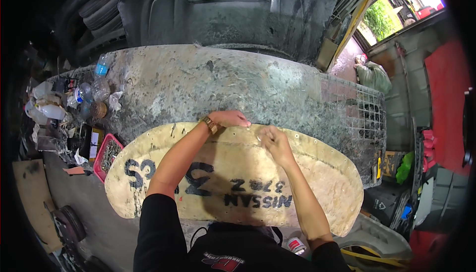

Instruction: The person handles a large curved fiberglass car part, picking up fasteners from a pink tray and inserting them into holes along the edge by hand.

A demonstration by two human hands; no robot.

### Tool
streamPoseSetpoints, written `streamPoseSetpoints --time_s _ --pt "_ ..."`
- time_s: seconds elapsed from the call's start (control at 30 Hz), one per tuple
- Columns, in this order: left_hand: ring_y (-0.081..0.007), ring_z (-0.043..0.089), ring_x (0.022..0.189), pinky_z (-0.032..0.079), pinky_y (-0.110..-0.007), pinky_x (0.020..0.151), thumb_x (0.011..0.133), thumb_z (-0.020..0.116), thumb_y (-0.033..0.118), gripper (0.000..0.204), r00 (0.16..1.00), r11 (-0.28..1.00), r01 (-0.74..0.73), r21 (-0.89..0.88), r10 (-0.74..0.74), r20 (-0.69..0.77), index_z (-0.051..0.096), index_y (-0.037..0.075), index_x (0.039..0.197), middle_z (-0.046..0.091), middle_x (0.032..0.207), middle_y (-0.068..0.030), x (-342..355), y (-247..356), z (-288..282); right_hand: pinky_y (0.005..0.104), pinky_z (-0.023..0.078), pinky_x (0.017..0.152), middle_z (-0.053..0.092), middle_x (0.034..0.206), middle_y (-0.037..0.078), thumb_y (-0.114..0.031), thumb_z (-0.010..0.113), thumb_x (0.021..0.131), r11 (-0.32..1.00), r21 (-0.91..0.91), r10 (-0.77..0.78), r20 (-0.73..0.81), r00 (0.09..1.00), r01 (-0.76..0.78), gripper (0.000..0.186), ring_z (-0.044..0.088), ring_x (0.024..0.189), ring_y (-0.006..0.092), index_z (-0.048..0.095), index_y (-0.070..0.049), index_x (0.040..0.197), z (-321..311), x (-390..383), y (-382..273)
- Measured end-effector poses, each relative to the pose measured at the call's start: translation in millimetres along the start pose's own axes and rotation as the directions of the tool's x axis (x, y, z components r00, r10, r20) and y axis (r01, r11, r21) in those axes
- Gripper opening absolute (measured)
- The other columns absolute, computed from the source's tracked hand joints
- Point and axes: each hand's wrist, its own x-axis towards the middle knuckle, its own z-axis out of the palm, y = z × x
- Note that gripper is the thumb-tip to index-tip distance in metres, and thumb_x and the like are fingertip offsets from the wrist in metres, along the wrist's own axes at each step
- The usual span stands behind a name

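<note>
A wide, curved yellowish panel (238,168) with black painted lettering and small holes along its border lies before me, its far edge resting on the worn grey table (223,81). My left hand (230,119), with a brown watch (210,124) at the wrist, reaches over that far edge. Its fingertips are pinched together at the rim; whatever is between them is too small to name. Just to the right, my right hand (275,144) is held over the panel with curled fingers. Something small and pale shows by its fingertips, too blurred to make out.
A pink basket (101,158) of small metal parts stands left of the panel. Plastic bottles (94,91) and litter crowd the table's left end. A wire grid (364,108) lies at the right. Beyond the table stands a large dark moulded panel (228,14).
</note>
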Motion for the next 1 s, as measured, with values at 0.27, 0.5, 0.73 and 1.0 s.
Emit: streamPoseSetpoints --time_s 0.27,0.5,0.73,1.0 --pt "-0.0088 0.052 0.083 0.043 -0.026 0.082 0.098 0.043 0.03 0.042 0.991 0.943 0.083 -0.321 -0.046 0.122 0.059 -0.001 0.12 0.063 0.091 0.0002 5.8 -1.6 0.5 0.0243 0.036 0.044 0.056 0.066 0.003 -0.01 0.056 0.092 0.974 -0.227 -0.011 -0.043 0.999 0.001 0.01 0.048 0.053 0.0077 0.058 -0.001 0.095 20.7 46.8 8.1" --pt "-0.0101 0.05 0.106 0.038 -0.025 0.096 0.1 0.036 0.034 0.057 0.99 0.899 0.144 -0.414 -0.132 0.059 0.029 -0.003 0.144 0.058 0.11 -0.0019 4.5 4.1 3.7 0.0293 0.045 0.056 0.061 0.069 0.009 -0.006 0.057 0.09 0.946 -0.307 0.095 -0.036 0.995 -0.101 0.009 0.057 0.061 0.014 0.059 0.002 0.09 21.1 47.0 -4.2" --pt "-0.0143 0.046 0.121 0.033 -0.029 0.106 0.099 0.036 0.041 0.06 0.987 0.919 0.158 -0.362 -0.147 0.058 0.031 0.002 0.145 0.055 0.124 -0.0077 -0.9 14.2 3.2 0.0239 0.038 0.046 0.058 0.068 0.002 -0.008 0.056 0.092 0.967 -0.253 0.014 -0.057 0.998 -0.027 0.009 0.051 0.056 0.008 0.061 0.0 0.093 16.5 48.5 7.8" --pt "-0.0095 0.04 0.068 0.036 -0.025 0.07 0.093 0.043 0.037 0.034 0.988 0.933 0.074 -0.351 -0.117 -0.104 0.057 0.01 0.078 0.045 0.071 0.0065 -7.6 13.2 7.9 0.024 0.047 0.057 0.063 0.082 0.008 -0.006 0.054 0.092 0.993 0.116 0.027 -0.008 1.0 -0.025 0.018 0.057 0.064 0.0127 0.058 0.005 0.106 -10.1 23.1 2.0"
